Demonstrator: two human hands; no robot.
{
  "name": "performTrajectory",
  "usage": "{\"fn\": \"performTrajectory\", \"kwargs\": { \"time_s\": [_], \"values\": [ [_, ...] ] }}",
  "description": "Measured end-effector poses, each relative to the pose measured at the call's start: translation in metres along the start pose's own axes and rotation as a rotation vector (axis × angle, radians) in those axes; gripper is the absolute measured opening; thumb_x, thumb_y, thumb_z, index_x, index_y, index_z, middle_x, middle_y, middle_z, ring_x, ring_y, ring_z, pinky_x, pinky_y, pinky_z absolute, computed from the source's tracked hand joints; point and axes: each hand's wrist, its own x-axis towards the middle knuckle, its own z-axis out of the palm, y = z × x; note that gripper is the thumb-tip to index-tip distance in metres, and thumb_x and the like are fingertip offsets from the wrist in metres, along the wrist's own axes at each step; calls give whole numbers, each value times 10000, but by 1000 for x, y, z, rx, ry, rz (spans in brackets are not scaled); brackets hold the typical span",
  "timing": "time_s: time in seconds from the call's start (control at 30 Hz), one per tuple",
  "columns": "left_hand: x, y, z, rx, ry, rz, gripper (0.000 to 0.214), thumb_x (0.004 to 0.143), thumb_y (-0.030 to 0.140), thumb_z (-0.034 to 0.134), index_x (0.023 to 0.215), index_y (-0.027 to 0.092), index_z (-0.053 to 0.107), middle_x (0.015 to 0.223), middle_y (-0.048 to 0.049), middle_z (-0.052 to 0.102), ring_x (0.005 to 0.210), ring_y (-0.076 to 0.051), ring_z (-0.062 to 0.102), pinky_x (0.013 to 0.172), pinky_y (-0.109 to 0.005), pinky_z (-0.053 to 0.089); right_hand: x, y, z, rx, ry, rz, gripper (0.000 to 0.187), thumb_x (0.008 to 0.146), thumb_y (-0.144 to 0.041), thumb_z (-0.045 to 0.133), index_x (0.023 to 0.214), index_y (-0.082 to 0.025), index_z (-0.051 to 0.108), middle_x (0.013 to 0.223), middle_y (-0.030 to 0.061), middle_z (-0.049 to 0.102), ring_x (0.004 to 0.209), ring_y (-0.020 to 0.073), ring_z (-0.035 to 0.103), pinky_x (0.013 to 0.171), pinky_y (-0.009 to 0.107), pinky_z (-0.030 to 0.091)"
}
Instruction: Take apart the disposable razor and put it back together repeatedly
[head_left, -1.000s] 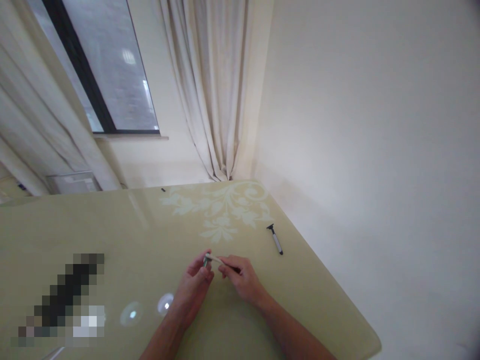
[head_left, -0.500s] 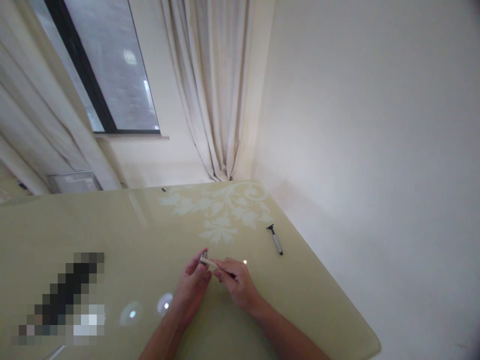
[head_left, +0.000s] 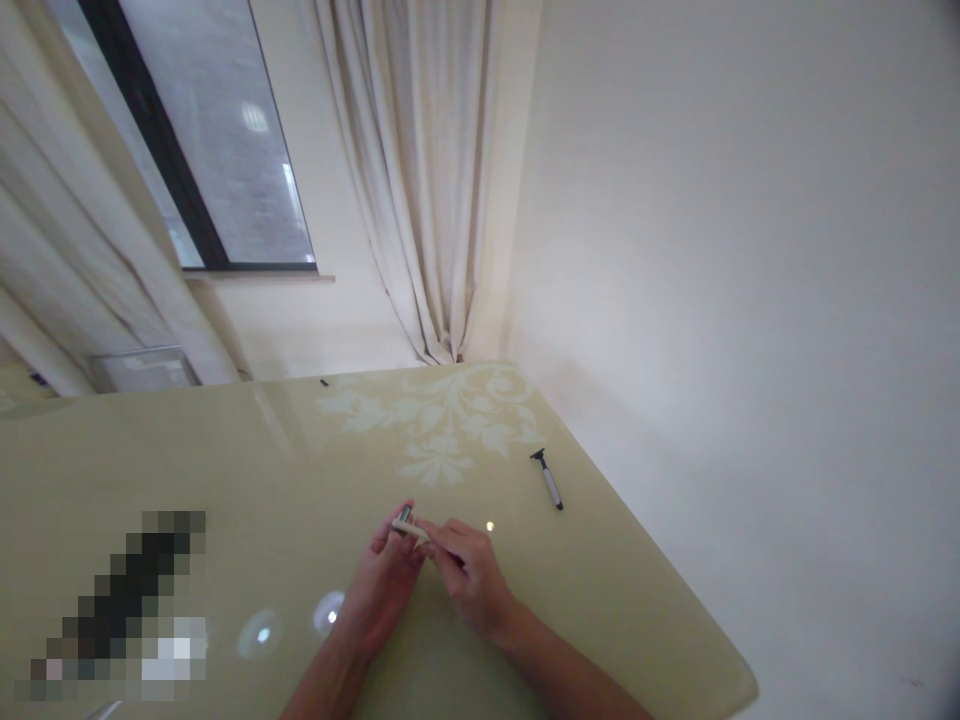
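Over the table, my two hands meet around a small razor with a cream-coloured handle (head_left: pixel 412 529). My right hand (head_left: pixel 469 570) pinches that handle between thumb and fingers. At its other end, my left hand (head_left: pixel 386 585) closes its fingers about the small, dark and silvery rectangular head (head_left: pixel 406 513). Where the head joins the handle is too small to make out. A second razor (head_left: pixel 549 483), grey and black, lies on the tabletop beyond my right hand, touched by neither hand.
The glossy yellow-green table (head_left: pixel 615 610) has a pale floral pattern and a rounded right corner. A tiny dark piece (head_left: pixel 324 382) lies near its far edge. At the left is a blurred-out dark object (head_left: pixel 127 590). Curtains (head_left: pixel 431 180) and a white wall stand behind.
My right hand has shifted slightly left and its fingers sit nearer the razor's head. The cream handle now lies a little farther left across my left fingertips. The grey razor stays put.
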Motion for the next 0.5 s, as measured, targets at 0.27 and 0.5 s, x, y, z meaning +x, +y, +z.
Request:
{"fn": "performTrajectory", "kwargs": {
  "time_s": [0.27,0.5],
  "values": [
    [2,-7,-1,-76,-50,8,531,587,375,1028,1036,222,789,788,38,645,660,-82,552,633,-230,487,-7,10,1,-502,161,-99,439,1099,-216,437,1507,-212,600,841,94,677,756,200,633,659,262,489],
    [7,-7,-13,-97,-38,-13,585,597,399,1019,1117,262,788,856,11,708,766,-135,645,724,-276,527,-3,3,3,-255,15,-62,405,1095,-258,458,1453,-241,646,801,40,658,690,168,620,646,236,499]
  ]
}}
